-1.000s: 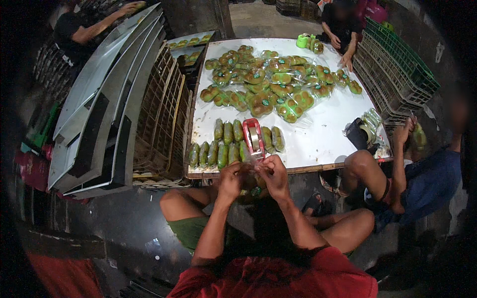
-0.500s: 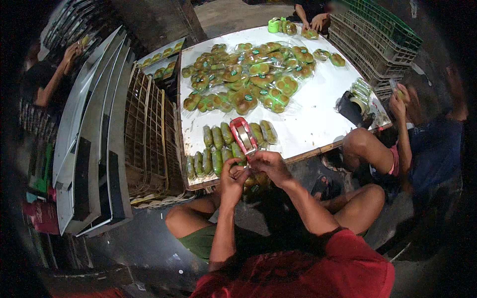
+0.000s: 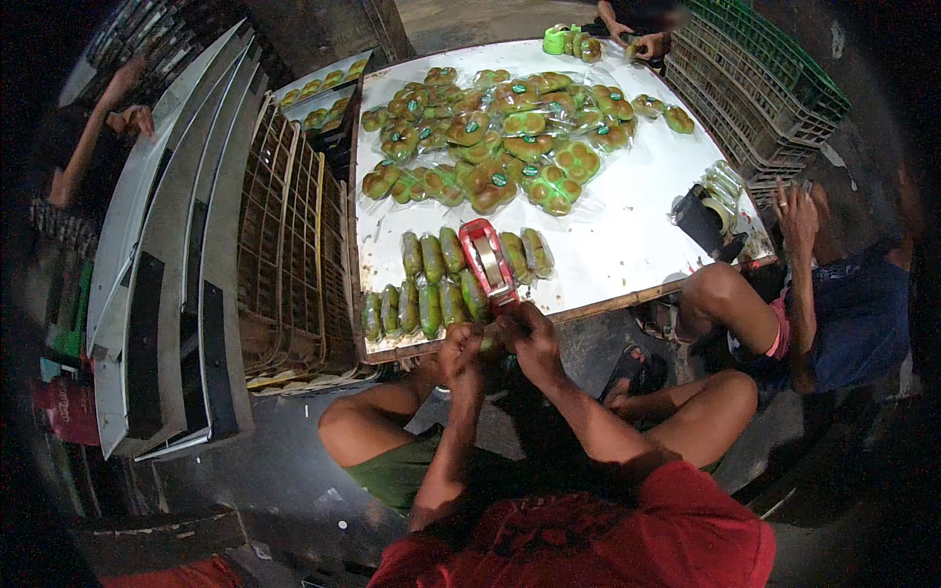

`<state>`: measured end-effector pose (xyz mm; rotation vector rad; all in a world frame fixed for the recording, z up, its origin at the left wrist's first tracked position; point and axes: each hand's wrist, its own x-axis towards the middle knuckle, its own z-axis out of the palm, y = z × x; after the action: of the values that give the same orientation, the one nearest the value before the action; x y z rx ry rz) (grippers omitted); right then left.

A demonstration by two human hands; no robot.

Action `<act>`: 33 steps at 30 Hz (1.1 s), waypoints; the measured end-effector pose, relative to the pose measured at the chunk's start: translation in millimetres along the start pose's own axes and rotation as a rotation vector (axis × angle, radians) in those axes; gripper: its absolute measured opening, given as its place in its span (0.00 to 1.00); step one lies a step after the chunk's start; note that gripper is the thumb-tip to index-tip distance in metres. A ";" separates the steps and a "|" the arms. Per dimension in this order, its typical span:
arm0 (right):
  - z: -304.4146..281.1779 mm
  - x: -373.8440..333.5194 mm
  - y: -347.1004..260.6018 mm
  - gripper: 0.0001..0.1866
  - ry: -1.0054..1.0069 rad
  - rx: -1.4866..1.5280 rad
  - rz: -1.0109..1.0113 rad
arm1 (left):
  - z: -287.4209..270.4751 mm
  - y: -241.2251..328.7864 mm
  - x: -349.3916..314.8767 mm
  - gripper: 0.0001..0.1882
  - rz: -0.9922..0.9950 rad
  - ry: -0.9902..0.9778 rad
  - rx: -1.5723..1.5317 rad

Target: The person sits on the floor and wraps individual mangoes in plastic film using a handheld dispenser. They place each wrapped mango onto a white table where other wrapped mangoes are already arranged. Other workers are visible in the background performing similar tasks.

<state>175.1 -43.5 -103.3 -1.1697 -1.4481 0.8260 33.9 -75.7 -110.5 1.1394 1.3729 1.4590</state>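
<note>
Left grip and right grip close around a partly hidden greenish bun, held between them at the surface's near edge, just nearer than the red tape dispenser
</note>
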 end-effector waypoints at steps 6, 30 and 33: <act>17.4 18.1 48.1 0.10 0.069 0.171 0.169 | 34.9 44.7 -5.7 0.08 -0.056 0.360 -0.041; -30.0 34.8 -9.8 0.14 -0.288 0.301 0.062 | 50.6 54.4 -8.0 0.06 0.080 0.379 0.205; -52.2 45.5 -38.7 0.21 -0.445 0.108 -0.234 | 54.9 85.9 -10.7 0.06 -0.061 0.332 0.011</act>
<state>218.4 -16.1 -42.8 -0.7419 -1.8354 1.0261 91.6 -78.2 -25.7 0.8799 1.6266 1.6495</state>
